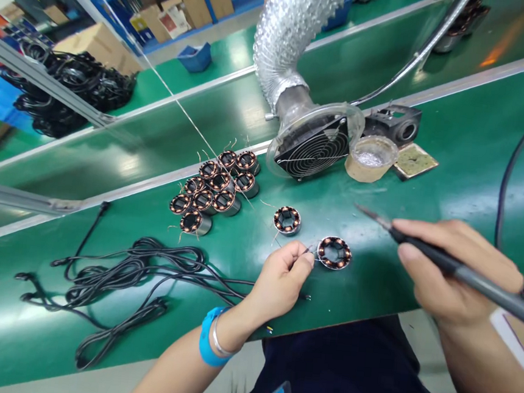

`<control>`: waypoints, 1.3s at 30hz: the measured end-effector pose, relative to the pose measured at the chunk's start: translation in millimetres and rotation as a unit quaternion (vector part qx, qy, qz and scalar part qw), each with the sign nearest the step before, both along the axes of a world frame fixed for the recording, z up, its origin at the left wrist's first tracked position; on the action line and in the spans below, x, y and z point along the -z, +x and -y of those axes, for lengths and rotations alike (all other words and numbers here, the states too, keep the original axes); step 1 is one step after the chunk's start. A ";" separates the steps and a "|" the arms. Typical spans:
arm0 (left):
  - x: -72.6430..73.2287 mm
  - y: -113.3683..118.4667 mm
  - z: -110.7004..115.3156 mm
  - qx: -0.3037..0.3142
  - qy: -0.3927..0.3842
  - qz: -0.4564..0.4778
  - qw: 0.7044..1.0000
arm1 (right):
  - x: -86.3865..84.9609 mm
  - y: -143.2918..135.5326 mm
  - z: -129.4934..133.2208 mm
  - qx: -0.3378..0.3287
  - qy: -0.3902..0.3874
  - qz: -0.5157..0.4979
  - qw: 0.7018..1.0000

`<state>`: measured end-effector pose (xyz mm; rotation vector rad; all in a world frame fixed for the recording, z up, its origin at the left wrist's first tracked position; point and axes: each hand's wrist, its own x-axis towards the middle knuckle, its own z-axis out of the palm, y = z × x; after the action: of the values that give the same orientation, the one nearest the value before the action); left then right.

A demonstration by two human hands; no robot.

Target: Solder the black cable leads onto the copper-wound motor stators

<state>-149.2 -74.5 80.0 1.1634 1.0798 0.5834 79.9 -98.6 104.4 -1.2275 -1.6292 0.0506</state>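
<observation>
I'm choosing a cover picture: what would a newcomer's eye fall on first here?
Probably the crinkled silver duct at the top centre, running down to a fan with a round grille at the far side of the green table. Then the copper-wound rings: a cluster left of the fan and two more rings nearer the person. Toward the picture's right, the right grip holds a pen-like tool.

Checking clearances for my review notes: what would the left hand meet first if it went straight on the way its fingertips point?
Most likely the copper-wound ring just beyond the left hand, though this single view leaves their relative heights unclear.
</observation>
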 end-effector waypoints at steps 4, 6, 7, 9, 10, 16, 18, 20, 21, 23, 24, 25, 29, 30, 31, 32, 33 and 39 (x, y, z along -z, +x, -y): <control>-0.2 0.9 -0.4 0.001 0.006 -0.007 1.000 | 19.9 34.1 -43.8 0.090 0.029 0.073 0.993; -1.2 1.4 -0.9 0.000 0.010 -0.004 1.000 | 27.8 47.3 -59.4 0.100 -0.002 0.099 0.990; -1.8 1.6 -1.4 -0.002 0.008 0.000 1.000 | 31.1 51.2 -63.4 0.100 -0.020 0.102 0.990; -3.2 1.6 -3.0 -0.007 -0.009 0.014 1.000 | 36.3 51.9 -62.0 0.106 -0.051 0.074 0.990; -3.8 1.2 -4.3 -0.008 -0.027 0.022 0.999 | 38.1 48.5 -56.8 0.109 -0.058 0.043 0.991; -3.9 -7.3 -15.4 -0.008 -0.127 0.064 0.990 | 37.2 -8.0 -7.2 -0.032 -0.036 -0.043 0.998; -4.9 -11.0 -18.8 -0.008 -0.132 0.065 0.989 | 34.8 -28.5 -1.0 -0.121 -0.041 -0.010 0.992; -7.7 -13.4 -21.4 -0.002 -0.121 0.043 0.992 | 33.9 -42.4 -1.9 -0.154 -0.039 -0.004 0.987; -9.6 -14.1 -22.5 0.003 -0.112 0.023 0.993 | 34.2 -46.1 -3.7 -0.148 -0.033 -0.010 0.988; -13.3 -14.6 -24.0 0.010 -0.093 -0.018 0.995 | 35.9 -48.2 -7.3 -0.135 -0.038 -0.021 0.990; -14.7 -14.5 -24.5 0.009 -0.082 -0.033 0.996 | 36.9 -47.6 -8.5 -0.133 -0.044 -0.026 0.990; -15.5 -14.2 -24.7 0.005 -0.071 -0.043 0.997 | 37.8 -46.5 -9.0 -0.136 -0.051 -0.030 0.989; -13.9 -13.0 -23.6 -0.009 -0.056 -0.041 0.998 | 37.9 -45.1 -7.6 -0.168 -0.066 -0.045 0.983; -12.8 -12.7 -23.0 -0.008 -0.058 -0.033 0.998 | 37.5 -46.1 -7.4 -0.173 -0.066 -0.046 0.982; -11.8 -12.3 -22.3 -0.005 -0.059 -0.023 0.998 | 37.2 -47.3 -7.4 -0.175 -0.064 -0.045 0.982; -10.9 -11.9 -21.6 -0.003 -0.058 -0.011 0.998 | 37.2 -48.7 -7.7 -0.175 -0.060 -0.044 0.982; -10.3 -11.5 -20.9 -0.002 -0.054 -0.002 0.999 | 37.6 -49.9 -8.2 -0.174 -0.056 -0.043 0.982; -11.8 -9.6 -17.3 0.009 -0.028 -0.027 0.999 | 42.4 -51.4 -10.6 -0.178 -0.059 -0.034 0.982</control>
<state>-158.8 -57.2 91.8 1.1448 1.1243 0.5065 28.5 -88.0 62.0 -0.9967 -1.7871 0.4146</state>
